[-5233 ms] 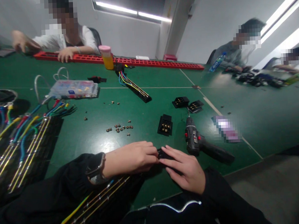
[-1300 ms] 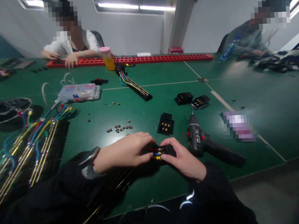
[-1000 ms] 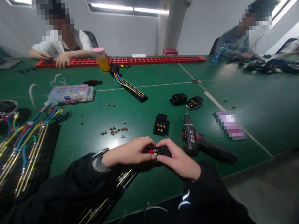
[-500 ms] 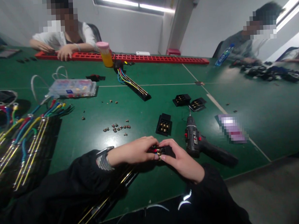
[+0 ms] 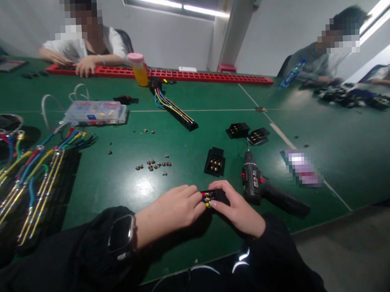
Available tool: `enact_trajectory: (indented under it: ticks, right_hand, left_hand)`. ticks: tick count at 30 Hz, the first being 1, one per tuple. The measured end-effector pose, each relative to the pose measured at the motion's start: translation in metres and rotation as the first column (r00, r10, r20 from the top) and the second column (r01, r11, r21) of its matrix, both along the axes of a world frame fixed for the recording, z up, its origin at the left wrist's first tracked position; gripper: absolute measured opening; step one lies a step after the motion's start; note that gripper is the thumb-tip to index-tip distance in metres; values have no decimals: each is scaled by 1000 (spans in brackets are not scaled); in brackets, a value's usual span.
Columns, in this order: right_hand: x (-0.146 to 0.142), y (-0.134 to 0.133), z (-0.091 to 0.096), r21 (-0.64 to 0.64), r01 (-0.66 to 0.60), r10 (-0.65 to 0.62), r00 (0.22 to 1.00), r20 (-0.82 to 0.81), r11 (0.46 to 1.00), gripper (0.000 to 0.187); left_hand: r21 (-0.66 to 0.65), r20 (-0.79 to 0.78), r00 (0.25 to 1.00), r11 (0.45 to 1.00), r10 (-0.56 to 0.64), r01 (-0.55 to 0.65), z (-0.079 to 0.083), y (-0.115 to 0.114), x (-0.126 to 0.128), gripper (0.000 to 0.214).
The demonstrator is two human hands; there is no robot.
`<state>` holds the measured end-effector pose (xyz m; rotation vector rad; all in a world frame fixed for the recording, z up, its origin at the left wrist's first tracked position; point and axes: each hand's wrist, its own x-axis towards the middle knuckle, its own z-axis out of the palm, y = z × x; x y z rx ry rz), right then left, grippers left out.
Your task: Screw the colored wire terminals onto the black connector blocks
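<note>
Just left of the drill, my right hand grips a small black terminal block between thumb and fingers. Red and yellow wire ends and brass screws show at the block's left side. My left hand is curled closed round the wires there; their run is hidden behind it. Beyond my hands lies another black terminal block with brass screws. A cordless drill rests on its side to the right. Several loose screws are scattered on the green table.
Brass-barred strips with coloured wires spread at the left, near a clear plastic parts box. Two more terminal blocks lie past the drill. A phone lies at right. A long red rack and co-workers are across the table.
My left hand has turned over, bringing the watch face into view, and its fingers have drawn slightly left from the block. My right hand still holds the block in nearly the same place.
</note>
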<state>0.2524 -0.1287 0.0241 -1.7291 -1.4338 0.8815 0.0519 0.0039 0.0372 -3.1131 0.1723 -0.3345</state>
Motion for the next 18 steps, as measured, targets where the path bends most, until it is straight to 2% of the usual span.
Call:
enact_trajectory:
  ticks: [3,6,7,9,10,12,14,16,18]
  right_hand:
    - [-1,0,0,0,4,-4,1000,3,1000,28]
    - [-1,-1,0,-2,4,-4,1000,0,1000,28]
    - [-1,-1,0,-3,6,-6,1000,-2,1000,28]
    - [-2,-1,0,-8,11,-11,1000,-6,1000,28]
    - [-2,-2,0,-11,14,-14,1000,-6,1000,28]
    - [-2,-3,-1,-17,20,-20,1000,-2,1000,27]
    - [-1,-3,-1,-23,21,-21,1000,5,1000,27]
    - [-1,-3,-1,-30,16,-15,1000,11,999,28]
    - [0,-3,-2,-37,6,-6,1000,15,999,29]
  left_hand:
    - [5,0,1000,1000,-7,7,3,2,3,13]
    - [-52,-20,998,997,53,-54,22,15,-8,9]
    - [-82,-33,992,989,121,-123,29,21,-19,8]
    - [-111,-48,930,923,365,-369,34,31,-52,29]
    - [-97,-49,891,886,452,-454,31,35,-74,44]
    - [-45,-49,845,844,533,-535,13,33,-123,55]
    - [-34,-113,815,818,568,-574,-15,18,-170,62]
    - [-131,-153,809,800,568,-586,-38,-8,-203,74]
    - [-205,-248,701,671,669,-713,-45,-34,-217,75]
